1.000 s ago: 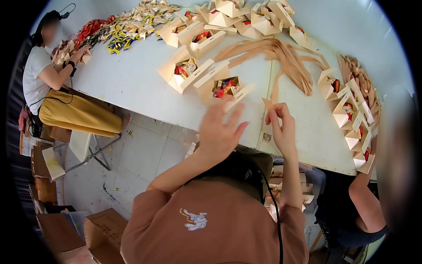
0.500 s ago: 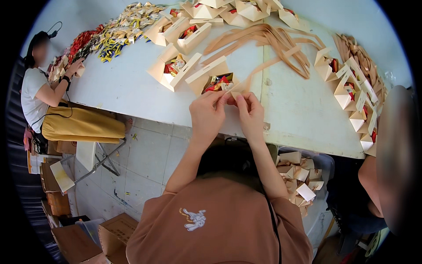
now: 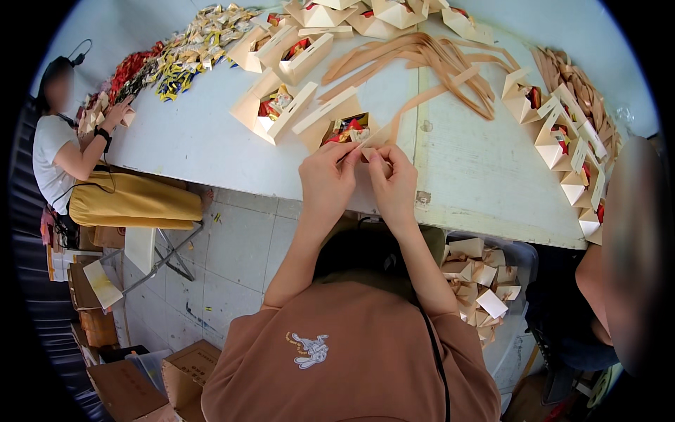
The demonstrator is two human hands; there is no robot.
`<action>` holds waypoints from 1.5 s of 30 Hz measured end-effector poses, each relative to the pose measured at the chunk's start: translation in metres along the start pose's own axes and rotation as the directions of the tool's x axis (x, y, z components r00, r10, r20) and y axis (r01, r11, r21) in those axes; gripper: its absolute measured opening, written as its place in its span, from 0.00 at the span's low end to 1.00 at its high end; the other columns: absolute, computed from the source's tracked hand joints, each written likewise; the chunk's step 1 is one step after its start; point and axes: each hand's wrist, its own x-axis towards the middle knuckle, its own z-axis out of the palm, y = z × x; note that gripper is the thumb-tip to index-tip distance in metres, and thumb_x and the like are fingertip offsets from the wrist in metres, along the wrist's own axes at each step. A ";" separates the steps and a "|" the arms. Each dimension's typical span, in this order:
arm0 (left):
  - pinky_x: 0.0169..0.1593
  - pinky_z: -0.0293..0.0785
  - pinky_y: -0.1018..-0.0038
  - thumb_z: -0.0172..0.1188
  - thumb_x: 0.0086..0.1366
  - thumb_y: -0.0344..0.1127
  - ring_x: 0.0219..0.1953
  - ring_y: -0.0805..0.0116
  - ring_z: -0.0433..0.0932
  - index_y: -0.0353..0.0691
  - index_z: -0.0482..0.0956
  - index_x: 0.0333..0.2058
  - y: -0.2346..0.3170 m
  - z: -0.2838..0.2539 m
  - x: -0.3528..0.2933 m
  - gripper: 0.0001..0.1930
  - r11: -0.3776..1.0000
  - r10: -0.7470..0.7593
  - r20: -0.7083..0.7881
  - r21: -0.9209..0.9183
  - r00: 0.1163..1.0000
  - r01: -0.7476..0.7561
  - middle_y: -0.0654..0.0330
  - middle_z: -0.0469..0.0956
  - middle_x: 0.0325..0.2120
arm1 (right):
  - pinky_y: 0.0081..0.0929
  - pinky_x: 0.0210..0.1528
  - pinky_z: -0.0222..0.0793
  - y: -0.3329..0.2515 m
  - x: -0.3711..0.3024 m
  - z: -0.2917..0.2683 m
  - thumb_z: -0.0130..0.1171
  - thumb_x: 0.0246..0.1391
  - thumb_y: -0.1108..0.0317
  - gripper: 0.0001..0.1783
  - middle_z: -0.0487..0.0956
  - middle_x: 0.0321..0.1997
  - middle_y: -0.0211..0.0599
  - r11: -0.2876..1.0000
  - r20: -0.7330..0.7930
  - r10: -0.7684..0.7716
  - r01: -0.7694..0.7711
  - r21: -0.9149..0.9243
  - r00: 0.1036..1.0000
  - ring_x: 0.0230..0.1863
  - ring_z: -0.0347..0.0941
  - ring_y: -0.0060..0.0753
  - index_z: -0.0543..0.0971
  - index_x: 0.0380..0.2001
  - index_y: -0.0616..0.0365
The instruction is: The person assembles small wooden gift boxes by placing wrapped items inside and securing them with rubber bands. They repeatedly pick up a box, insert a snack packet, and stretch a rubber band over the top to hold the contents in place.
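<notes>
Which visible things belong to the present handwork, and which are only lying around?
Seemingly in use:
left hand, right hand, at the box
open cream cardboard box
small shiny wrapped packets inside
long flat tan ribbons

Seemingly lying about:
open brown cardboard carton
small yellow scraps on grey tiled floor

Matt cream card box [image 3: 340, 110], smooth tan cloth ribbon [image 3: 433, 92], glossy plastic-looking red wrappers [image 3: 349, 129]
</notes>
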 end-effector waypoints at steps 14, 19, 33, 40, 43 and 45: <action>0.36 0.76 0.61 0.60 0.61 0.26 0.33 0.50 0.80 0.36 0.83 0.40 0.005 0.008 0.000 0.09 0.978 0.133 -0.004 0.162 0.991 -0.130 0.51 0.81 0.31 | 0.29 0.34 0.68 0.003 0.001 -0.011 0.52 0.63 0.72 0.08 0.79 0.34 0.43 1.000 0.077 0.012 -0.013 0.016 0.997 0.30 0.72 0.31 0.75 0.33 0.66; 0.36 0.76 0.61 0.60 0.60 0.26 0.32 0.50 0.80 0.37 0.83 0.42 0.006 0.011 0.000 0.11 0.973 0.176 -0.028 0.160 0.984 -0.169 0.53 0.80 0.30 | 0.31 0.35 0.69 0.005 0.005 -0.007 0.52 0.63 0.72 0.08 0.79 0.35 0.46 0.997 0.044 -0.037 0.035 0.065 0.998 0.31 0.72 0.35 0.74 0.32 0.66; 0.35 0.78 0.70 0.60 0.64 0.26 0.30 0.60 0.83 0.33 0.81 0.40 0.012 0.009 0.002 0.07 0.995 0.096 0.135 -0.050 0.986 -0.090 0.53 0.82 0.28 | 0.36 0.35 0.65 0.005 0.008 -0.018 0.51 0.64 0.70 0.10 0.72 0.35 0.46 0.993 0.131 -0.109 0.114 -0.030 0.985 0.33 0.70 0.44 0.72 0.32 0.67; 0.34 0.75 0.64 0.58 0.64 0.26 0.27 0.50 0.81 0.32 0.76 0.34 0.016 0.025 0.012 0.03 0.988 0.153 0.171 -0.044 0.973 -0.148 0.48 0.80 0.25 | 0.46 0.30 0.65 -0.019 0.022 -0.039 0.50 0.67 0.55 0.23 0.74 0.21 0.52 0.921 0.163 0.036 0.031 -0.389 0.986 0.25 0.72 0.57 0.76 0.25 0.64; 0.32 0.76 0.64 0.57 0.65 0.26 0.28 0.53 0.82 0.33 0.72 0.36 0.023 0.027 0.014 0.04 0.990 0.118 0.109 0.063 0.987 -0.125 0.49 0.80 0.24 | 0.47 0.30 0.67 -0.034 0.039 -0.056 0.51 0.66 0.49 0.28 0.74 0.16 0.50 0.817 0.227 0.034 0.104 -0.567 0.973 0.23 0.74 0.57 0.80 0.22 0.60; 0.31 0.76 0.65 0.57 0.65 0.25 0.28 0.58 0.84 0.33 0.71 0.37 0.018 0.026 0.015 0.04 1.000 0.022 0.065 -0.021 0.998 -0.021 0.51 0.80 0.23 | 0.46 0.29 0.67 -0.046 0.049 -0.074 0.52 0.66 0.47 0.29 0.74 0.15 0.49 0.730 0.350 0.042 0.210 -0.650 0.936 0.23 0.74 0.56 0.81 0.21 0.60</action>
